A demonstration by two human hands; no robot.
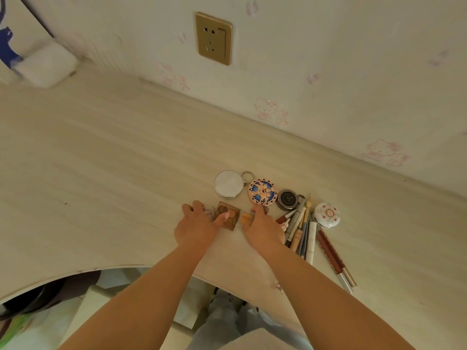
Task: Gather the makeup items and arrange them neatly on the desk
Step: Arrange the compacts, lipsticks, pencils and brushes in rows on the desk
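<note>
On the pale wooden desk (113, 160) my left hand (197, 226) pinches a brown square palette (231, 221), thumb on its top, fingers curled at its left edge. Just to the right, my right hand (264, 229) holds a small orange case (246, 218) between fingers and thumb. Behind them lie a round white compact (228, 183) with a keyring, a pink-and-blue patterned compact (262, 192), and a black round jar (288, 199). Right of my right hand is a bundle of pencils and brushes (300, 231), a white floral compact (327, 214) and red-brown pens (333, 256).
The wall with a gold socket (213, 37) runs close behind the items. A white block (48, 65) sits at the back left corner. The desk's front edge curves inward (101, 267) on the left. A small butterfly clip (278, 286) lies near the front edge.
</note>
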